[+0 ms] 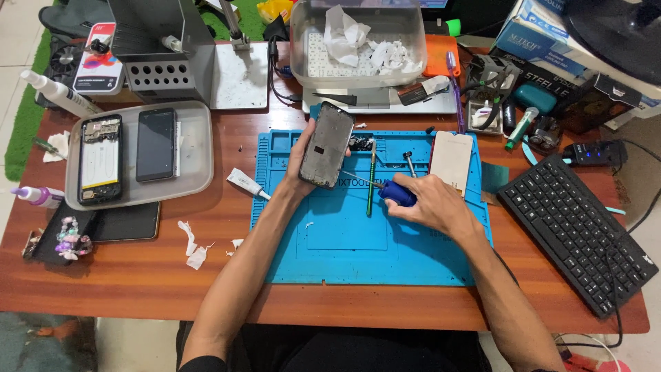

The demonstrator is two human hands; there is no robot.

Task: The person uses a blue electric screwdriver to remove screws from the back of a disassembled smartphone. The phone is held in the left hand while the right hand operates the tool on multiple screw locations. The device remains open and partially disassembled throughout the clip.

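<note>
I take this as mid-repair: my left hand (305, 160) holds a phone frame (327, 145) tilted up above the far edge of the blue mat (344, 255), and my right hand (430, 203) brings a blue-handled screwdriver (389, 191) to its lower end. The thin shaft runs from the handle toward the frame's bottom corner; whether the tip is seated in a screw I cannot tell, it is too small.

The left fingers are curled around the frame's long edges, thumb on the near side, holding it firmly off the mat. The right fingers are closed around the screwdriver's handle, with the heel of the hand resting on the mat.

As I judge it, the next move calls for the tip to stay square to the frame and for the left hand to keep the frame from twisting, since a slip could scratch the inside.

On the mat, just beyond the screwdriver, lie a green pencil-like tool (371, 179) and a small driver bit (409, 164); a pale phone back panel (451, 160) rests at the mat's far right corner. Left of the mat, a grey tray (196, 148) on the worktop (138, 275) carries two more phones.
</note>
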